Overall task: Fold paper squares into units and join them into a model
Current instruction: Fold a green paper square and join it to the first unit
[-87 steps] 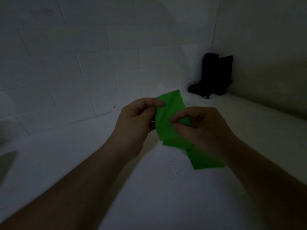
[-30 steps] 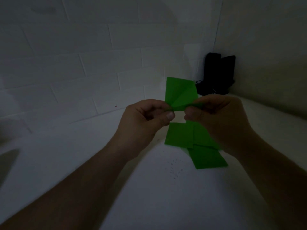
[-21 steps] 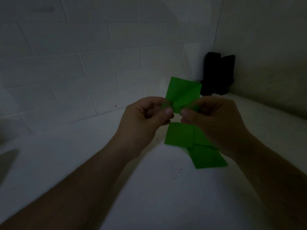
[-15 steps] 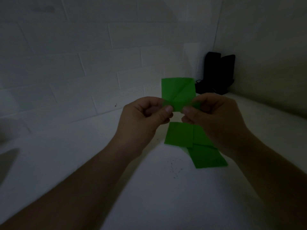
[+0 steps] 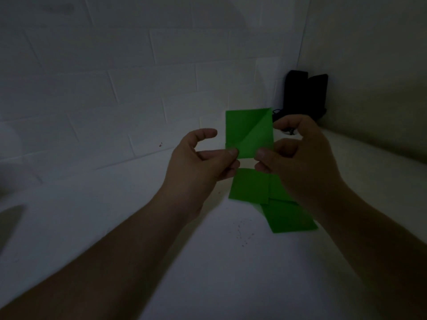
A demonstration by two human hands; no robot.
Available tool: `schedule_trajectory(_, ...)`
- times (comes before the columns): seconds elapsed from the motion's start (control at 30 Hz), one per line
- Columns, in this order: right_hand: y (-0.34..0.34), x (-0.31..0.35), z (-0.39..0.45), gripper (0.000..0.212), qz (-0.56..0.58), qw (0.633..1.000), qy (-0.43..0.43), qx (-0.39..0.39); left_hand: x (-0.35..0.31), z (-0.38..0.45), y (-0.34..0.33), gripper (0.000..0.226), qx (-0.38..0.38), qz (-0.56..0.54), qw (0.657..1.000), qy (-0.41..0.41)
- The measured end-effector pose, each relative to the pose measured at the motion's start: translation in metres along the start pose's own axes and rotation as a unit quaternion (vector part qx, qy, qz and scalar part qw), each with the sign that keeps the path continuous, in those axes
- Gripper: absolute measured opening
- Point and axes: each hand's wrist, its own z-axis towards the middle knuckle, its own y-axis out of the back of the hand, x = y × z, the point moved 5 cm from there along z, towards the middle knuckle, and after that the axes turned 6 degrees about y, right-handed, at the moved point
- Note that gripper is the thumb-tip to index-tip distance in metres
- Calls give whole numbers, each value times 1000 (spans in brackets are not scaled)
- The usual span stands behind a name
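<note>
A folded green paper square [image 5: 248, 132] is held up between the left hand [image 5: 198, 162] and right hand [image 5: 298, 158], above flat green paper pieces [image 5: 251, 187] on the white table [image 5: 208, 262]. Black upright objects [image 5: 305, 93] stand behind, in the wall corner.

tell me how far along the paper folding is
Early, by the look of it. Done: a few flat green pieces lie overlapping on the white surface, none visibly joined. In hand: the left hand and right hand pinch the bottom corners of a green square showing a diagonal crease. Left: finishing this unit and joining them all.
</note>
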Motion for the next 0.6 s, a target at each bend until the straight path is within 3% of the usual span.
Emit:
schedule_trajectory(0.13, 0, -1, 1, 50, 10, 1000, -20, -12, 0, 0, 0, 47, -2, 40, 999, -7)
schedule_trajectory(0.27, -10, -7, -3, 76, 64, 994, -87, 3, 1, 2, -1, 50, 0, 14, 1000, 7)
schedule_trajectory(0.37, -17, -6, -7, 88, 47, 996, -79, 16, 1, 1, -3, 51, 9, 15, 1000, 10)
schedule_trajectory(0.6, -16, -9, -7, 81, 90, 991, -99, 6, 3, 0, -8, 53, 51, 9, 998, 33)
